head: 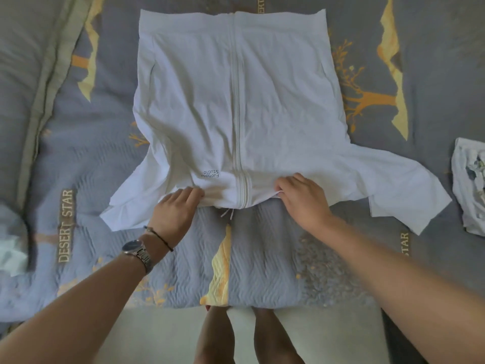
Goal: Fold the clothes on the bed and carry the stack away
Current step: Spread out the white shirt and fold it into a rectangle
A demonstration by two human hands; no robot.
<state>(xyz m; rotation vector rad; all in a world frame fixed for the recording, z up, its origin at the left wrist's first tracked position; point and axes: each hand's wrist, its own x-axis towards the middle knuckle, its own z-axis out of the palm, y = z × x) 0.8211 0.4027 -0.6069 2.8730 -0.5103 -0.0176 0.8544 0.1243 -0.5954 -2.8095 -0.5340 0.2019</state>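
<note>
A white zip-up jacket point(236, 101) lies flat on the bed, front up, its hem at the far side and its collar end toward me. Both sleeves spread out to the left and right near me. My left hand point(175, 208) pinches the near edge of the jacket left of the zip. My right hand point(301, 198) grips the same edge right of the zip. A thin white drawstring hangs out just below the zip end.
The bed cover point(262, 258) is grey-blue with yellow and orange tree prints and "DESERT STAR" lettering. A folded white printed garment point(469, 185) lies at the right edge. More white cloth point(10, 250) sits at the far left. A pillow point(26, 61) lies top left.
</note>
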